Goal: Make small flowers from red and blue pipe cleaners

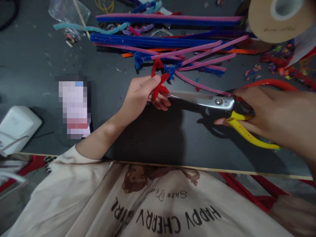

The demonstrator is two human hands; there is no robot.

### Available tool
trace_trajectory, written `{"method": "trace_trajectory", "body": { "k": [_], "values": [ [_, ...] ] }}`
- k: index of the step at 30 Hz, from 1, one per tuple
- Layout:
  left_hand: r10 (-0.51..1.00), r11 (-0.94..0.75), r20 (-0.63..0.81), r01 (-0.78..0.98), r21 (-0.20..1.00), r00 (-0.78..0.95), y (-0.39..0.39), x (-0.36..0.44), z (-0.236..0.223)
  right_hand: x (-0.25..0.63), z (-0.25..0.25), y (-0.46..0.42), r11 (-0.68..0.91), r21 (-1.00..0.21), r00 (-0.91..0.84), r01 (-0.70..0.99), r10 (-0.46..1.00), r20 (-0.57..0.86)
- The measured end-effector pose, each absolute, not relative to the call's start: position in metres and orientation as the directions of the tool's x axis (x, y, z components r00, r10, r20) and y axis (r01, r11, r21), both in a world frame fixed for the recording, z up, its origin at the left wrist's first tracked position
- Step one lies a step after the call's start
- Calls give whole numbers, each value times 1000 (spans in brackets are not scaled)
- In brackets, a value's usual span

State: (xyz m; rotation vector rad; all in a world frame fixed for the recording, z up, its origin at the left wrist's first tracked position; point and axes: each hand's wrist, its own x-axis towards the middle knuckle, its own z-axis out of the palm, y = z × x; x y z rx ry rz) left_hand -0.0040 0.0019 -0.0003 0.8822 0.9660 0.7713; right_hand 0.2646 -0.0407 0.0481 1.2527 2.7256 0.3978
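Dark grey table [111, 69], pale front edge. On it, left side: phone [75, 108], screen pixelated; white box [18, 126] near front edge; clear bag [61, 11] at far side, stick [80, 14] overlapping it. Far middle: blue and pink stems [148, 40], heaped, some crossing, orange strip [247, 51] underneath. Right: loose coloured scraps [277, 59].

a cream top [98, 200] with dark "happy cherry girl" lettering [162, 223]; a brown printed figure [135, 179]; a wide sleeve [64, 171].

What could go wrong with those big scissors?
The scissors point toward the left hand, so they might nip a finger. The red fuzzy piece is pinched close to the tips, so it could get snipped in the wrong spot. A pink fuzzy stem lies near the blades and might get bumped.
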Motion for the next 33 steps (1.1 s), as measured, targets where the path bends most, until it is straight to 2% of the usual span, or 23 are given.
{"method": "trace_trajectory", "body": {
  "k": [5, 11, 17, 19, 23, 27, 33],
  "values": [
    [867, 434, -362, -163, 886, 341, 2, -2, 0, 266, 48, -41, 617, 268, -645, 740, 764, 22],
    [890, 407, -316, -258, 876, 329, 2, -3, -6, 270, 48, -45, 570, 183, -568, 801, 820, -69],
    [914, 311, -173, -359, 880, 367, 0, -3, -12, 278, 45, -47, 400, 143, -381, 905, 914, -142],
    [919, 283, -154, -335, 899, 364, 0, -2, -10, 280, 44, -46, 369, 100, -351, 924, 922, -161],
    [913, 305, -209, -246, 920, 350, 2, 2, -5, 279, 43, -46, 405, -5, -400, 914, 899, -180],
    [922, 297, -212, -242, 924, 323, 2, 3, -1, 278, 44, -46, 456, -30, -454, 889, 873, -177],
    [915, 317, -277, -96, 944, 292, 1, 4, 1, 278, 46, -44, 456, -77, -462, 887, 870, -170]
  ]
}}
